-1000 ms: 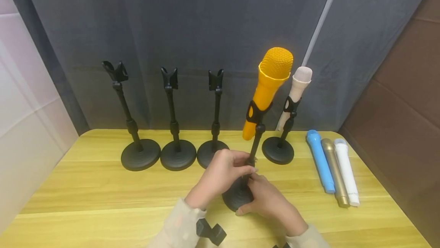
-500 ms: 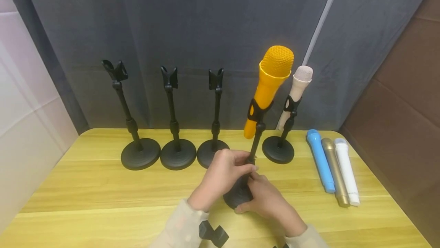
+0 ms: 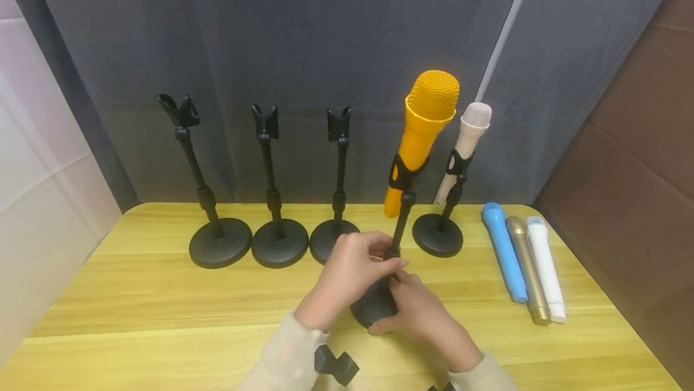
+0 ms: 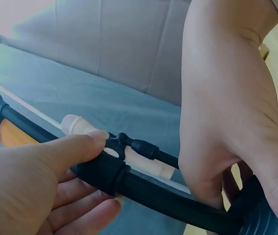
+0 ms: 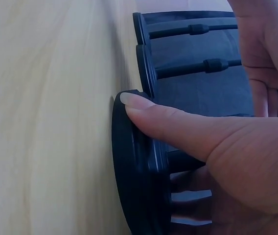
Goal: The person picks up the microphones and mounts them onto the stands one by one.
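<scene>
Your left hand [image 3: 352, 267] pinches the pole of the black round-based microphone stand [image 3: 387, 270], and your right hand [image 3: 420, 312] grips its base, thumb curled over the rim. It stands on the yellow wooden bench [image 3: 135, 294], in front of the row. The orange plastic microphone [image 3: 420, 135] is already clipped in, as is the beige microphone [image 3: 465, 144] behind. Three empty black stands [image 3: 273, 198] wait; the blue, gold and white microphones [image 3: 528, 264] lie unmounted.

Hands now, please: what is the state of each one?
Left hand: grips the pole of the microphone stand.
Right hand: holds the stand's round base.
</scene>
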Available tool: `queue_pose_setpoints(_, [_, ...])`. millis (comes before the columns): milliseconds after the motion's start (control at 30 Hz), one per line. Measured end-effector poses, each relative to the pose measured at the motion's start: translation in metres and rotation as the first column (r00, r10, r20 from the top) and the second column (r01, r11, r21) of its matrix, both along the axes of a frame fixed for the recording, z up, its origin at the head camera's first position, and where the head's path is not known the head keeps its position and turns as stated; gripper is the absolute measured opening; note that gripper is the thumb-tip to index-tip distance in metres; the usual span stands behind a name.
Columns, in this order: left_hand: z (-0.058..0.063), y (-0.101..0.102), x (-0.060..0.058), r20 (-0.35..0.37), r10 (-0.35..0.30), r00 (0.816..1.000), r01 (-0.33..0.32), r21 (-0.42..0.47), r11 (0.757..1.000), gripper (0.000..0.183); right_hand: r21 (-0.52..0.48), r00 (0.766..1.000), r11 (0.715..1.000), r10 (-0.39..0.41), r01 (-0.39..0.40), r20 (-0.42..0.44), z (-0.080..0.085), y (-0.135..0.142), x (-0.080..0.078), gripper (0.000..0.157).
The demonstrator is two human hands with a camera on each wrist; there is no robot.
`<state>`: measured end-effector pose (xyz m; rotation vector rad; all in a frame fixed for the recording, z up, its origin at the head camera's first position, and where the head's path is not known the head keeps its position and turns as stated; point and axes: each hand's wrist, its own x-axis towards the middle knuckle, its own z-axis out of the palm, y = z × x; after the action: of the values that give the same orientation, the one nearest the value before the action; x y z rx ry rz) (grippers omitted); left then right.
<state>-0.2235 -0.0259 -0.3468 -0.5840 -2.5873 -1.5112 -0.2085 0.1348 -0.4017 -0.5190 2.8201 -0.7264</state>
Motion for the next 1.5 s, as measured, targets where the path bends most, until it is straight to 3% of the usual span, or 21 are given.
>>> queue_pose_setpoints(200, [-0.0029,0.0002,-0.0015,0.015,-0.036,0.999,0.037,-0.043,0.998,0.021,-0.001,1.0,1.0,0.01,-0.011,-0.011,0.0002,0.0015,-0.0002,0.103])
queue_pose_setpoints(467, [-0.0018,0.0025,-0.002,-0.053,-0.07,0.996,0.064,-0.117,0.991,0.015,0.008,0.999,1.0,0.03,-0.03,-0.019,-0.0019,0.0029,-0.0029,0.102])
queue_pose_setpoints(767, [-0.0038,0.0013,-0.0032,-0.072,-0.108,0.992,0.105,-0.042,0.994,0.013,0.011,0.998,0.999,0.047,-0.047,-0.03,-0.0047,0.0053,-0.0044,0.102])
queue_pose_setpoints(1000, [0.0,-0.0031,-0.0021,-0.02,-0.155,0.988,0.156,0.01,0.988,0.017,0.02,0.999,0.999,0.048,-0.047,-0.023,-0.0047,0.0049,-0.0056,0.105])
queue_pose_setpoints(1233, [0.0005,-0.0015,-0.0015,-0.026,-0.137,0.99,0.138,0.039,0.99,0.014,0.02,0.999,0.999,0.041,-0.041,-0.02,-0.0049,0.0047,-0.0051,0.104])
queue_pose_setpoints(1500, [-0.0002,-0.0008,-0.0019,-0.062,-0.072,0.996,0.074,0.035,0.997,0.015,0.006,0.997,0.998,0.055,-0.054,-0.049,-0.0071,0.0042,-0.0056,0.1])
